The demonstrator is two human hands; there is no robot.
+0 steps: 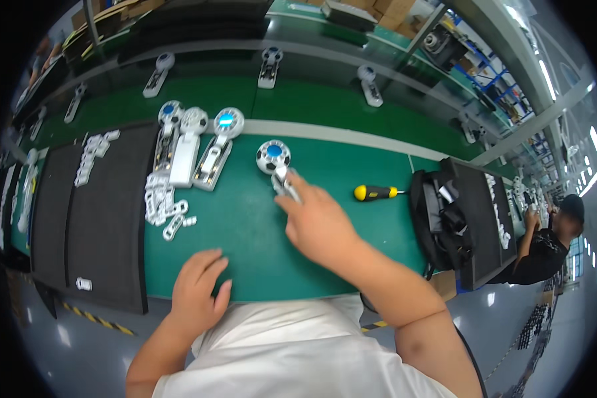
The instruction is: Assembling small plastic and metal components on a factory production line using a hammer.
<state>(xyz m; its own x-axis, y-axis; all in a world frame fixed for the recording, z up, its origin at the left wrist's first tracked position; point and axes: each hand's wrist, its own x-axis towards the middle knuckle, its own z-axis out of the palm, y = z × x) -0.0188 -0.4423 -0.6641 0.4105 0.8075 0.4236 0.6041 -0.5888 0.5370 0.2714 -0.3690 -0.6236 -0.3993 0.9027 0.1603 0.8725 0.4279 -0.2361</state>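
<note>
At the middle of the green work mat point(245, 272), the right hand point(318, 222) has the handle of a white handheld unit point(274, 157) between thumb and index finger, with little gap left between them. The palm covers the lower part of the handle, so the firmness of the pinch cannot be told. The round, ball-patterned head with its blue centre lies beyond the fingertips, uncovered.

Apply light pressure along the sides of the handle. Leave the head free of finger contact, since its face probably marks easily. Support the handle from below if it is raised, to prevent tilting.

The left hand point(200, 285) holds nothing; its fingers are loosely bent and the thumb stands apart, near the front edge. For steadier handling, it could brace the head by its rim.

To the left, small white parts point(159, 204) lie in a loose pile beside three similar units point(186, 156). Avoid sweeping a sleeve or wrist through them; small pieces could scatter. To the right, a yellow-and-black screwdriver point(376, 193) lies well apart from the unit, just beside a black bag point(438, 222). Maintain clearance from its shaft.
</note>
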